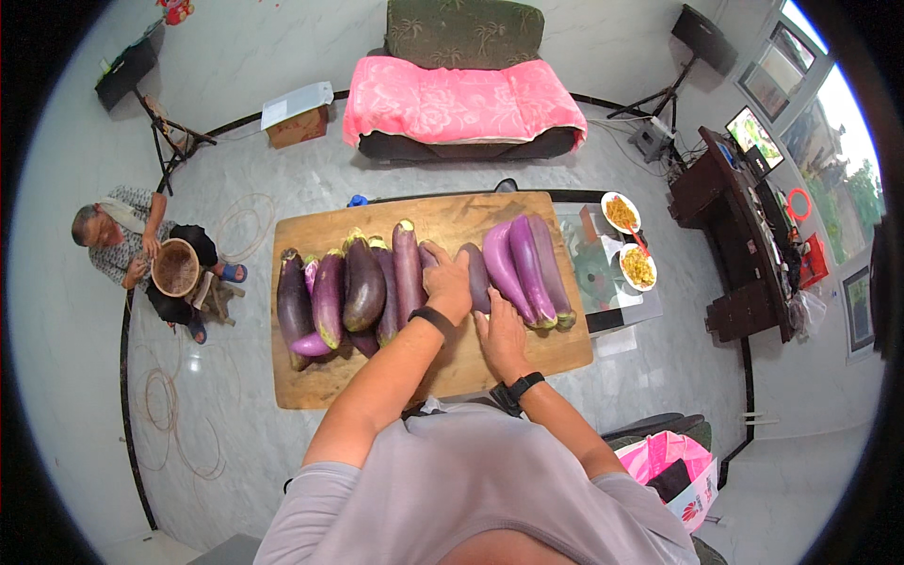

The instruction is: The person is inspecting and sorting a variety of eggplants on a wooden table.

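A wooden board carries a row of several purple eggplants. The darker ones lie on the left, the lighter ones on the right. My left hand is curled over one eggplant in the middle of the row. My right hand lies flat on the board just right of it. Its fingertips touch a dark eggplant. Both wrists wear a black band.
A glass table under the board's right end holds two plates of yellow food. Behind stands a sofa with a pink blanket and a cardboard box. A seated person with a woven basket is at left. Dark cabinet at right, pink bag.
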The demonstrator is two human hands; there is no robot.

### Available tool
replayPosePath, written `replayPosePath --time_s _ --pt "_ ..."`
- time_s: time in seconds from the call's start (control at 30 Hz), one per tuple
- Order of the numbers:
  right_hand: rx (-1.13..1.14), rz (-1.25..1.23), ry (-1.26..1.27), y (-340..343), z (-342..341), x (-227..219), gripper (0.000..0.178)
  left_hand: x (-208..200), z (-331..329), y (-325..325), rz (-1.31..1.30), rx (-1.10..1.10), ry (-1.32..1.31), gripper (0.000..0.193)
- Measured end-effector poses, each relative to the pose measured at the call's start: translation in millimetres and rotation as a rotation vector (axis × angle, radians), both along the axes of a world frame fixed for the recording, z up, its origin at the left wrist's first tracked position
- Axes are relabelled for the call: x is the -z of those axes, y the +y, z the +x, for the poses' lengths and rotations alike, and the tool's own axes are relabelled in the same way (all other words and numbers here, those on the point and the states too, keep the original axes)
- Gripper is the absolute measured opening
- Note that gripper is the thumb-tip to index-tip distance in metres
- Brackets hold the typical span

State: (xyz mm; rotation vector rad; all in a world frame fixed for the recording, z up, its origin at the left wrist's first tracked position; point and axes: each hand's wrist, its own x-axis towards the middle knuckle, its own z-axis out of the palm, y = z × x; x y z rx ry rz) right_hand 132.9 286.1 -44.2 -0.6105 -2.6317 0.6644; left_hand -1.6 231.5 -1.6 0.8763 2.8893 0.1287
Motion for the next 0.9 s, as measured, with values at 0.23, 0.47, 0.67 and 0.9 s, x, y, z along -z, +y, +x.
replayPosePath --time_s 0.23,0.47,0.67,0.9 --pt "-0.005 0.037 0.100 1.9 14.7 -14.5 0.050 -28.3 -8.2 -12.7 0.224 -0.100 -0.006 0.042" --pt "-0.066 -0.067 0.346 19.0 11.1 -58.8 0.061 -92.4 1.9 -59.3 0.583 -0.102 -0.182 0.033" --pt "-0.272 -0.491 0.181 18.4 7.6 -86.0 0.067 -82.8 -1.8 -83.1 0.869 -0.204 -0.766 0.034" --pt "-0.083 -1.468 0.266 19.3 6.6 -79.3 0.073 -54.0 13.2 -77.9 1.284 -0.381 -1.133 0.033"
